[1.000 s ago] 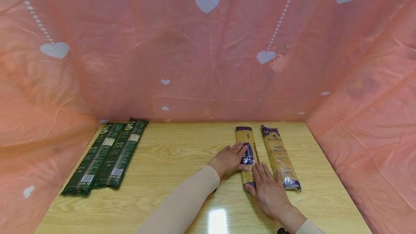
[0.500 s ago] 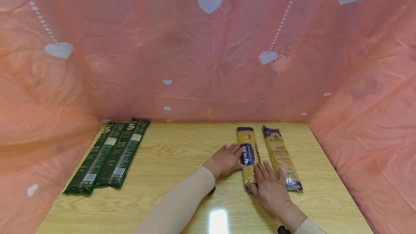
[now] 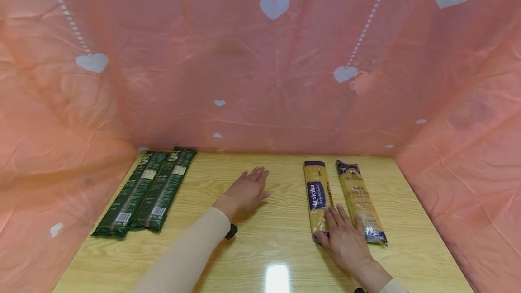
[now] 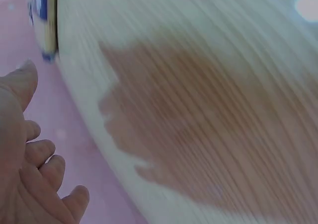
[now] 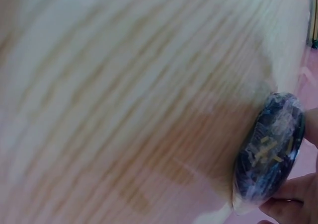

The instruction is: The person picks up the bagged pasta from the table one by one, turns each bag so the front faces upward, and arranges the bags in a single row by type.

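Observed two green packets left of the left hand, straight-fingered above the tabletop. Noted spaghetti packet touched at its near end by the right hand, likewise straight-fingered. Recorded another yellow packet beside its outer fingers.

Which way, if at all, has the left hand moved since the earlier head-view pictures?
Yes: judged against the wooden table, the left hand has moved leftward, away from the spaghetti packet and toward the green packets.

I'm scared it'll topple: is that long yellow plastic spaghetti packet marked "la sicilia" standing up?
No, lying flat: the spaghetti packet stretches along the pale wooden table, label facing up.
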A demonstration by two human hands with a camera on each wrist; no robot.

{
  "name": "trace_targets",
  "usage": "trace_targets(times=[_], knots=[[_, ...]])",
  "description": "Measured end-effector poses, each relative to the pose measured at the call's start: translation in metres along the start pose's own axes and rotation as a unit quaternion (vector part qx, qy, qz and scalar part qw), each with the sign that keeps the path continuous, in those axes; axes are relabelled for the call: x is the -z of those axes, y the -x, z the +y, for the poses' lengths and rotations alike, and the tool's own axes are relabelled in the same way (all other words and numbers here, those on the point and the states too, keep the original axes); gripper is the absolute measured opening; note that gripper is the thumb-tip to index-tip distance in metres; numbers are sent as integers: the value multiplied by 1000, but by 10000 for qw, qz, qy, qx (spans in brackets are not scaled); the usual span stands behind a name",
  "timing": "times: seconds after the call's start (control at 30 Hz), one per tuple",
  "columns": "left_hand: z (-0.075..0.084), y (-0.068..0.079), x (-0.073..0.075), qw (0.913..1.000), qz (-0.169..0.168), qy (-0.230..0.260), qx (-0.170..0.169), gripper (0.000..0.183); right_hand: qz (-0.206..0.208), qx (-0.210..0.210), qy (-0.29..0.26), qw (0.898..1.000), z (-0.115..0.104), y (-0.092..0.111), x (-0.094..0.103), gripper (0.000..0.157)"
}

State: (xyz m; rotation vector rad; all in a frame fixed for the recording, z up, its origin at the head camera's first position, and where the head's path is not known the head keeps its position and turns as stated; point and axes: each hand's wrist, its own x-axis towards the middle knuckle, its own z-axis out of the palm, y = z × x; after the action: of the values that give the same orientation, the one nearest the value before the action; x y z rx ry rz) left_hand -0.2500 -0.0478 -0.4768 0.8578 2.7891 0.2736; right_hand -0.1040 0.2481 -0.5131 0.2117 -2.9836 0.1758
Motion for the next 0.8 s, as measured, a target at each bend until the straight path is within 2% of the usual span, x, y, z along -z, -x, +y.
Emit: trace_targets(times=[0.2, 0.33, 0.47, 0.63, 0.8], knots=[[-61, 43, 16, 9987, 328, 206, 328, 73, -2, 0, -8, 10000, -1, 0, 0, 69], [-100, 73, 25, 9955, 471, 290, 769, 72, -18, -22, -27, 10000, -1, 0, 0, 69], [-134, 97, 25, 9908, 565, 222, 1210, 71, 36, -12, -53, 10000, 0, 1, 0, 69], [-164, 123, 20, 9853, 541, 128, 1613, 71, -7, -35, -55, 10000, 1, 1, 0, 69], [-183, 142, 12, 9832, 525, 132, 1744, 69, -10, -30, -45, 10000, 0, 1, -1, 69]])
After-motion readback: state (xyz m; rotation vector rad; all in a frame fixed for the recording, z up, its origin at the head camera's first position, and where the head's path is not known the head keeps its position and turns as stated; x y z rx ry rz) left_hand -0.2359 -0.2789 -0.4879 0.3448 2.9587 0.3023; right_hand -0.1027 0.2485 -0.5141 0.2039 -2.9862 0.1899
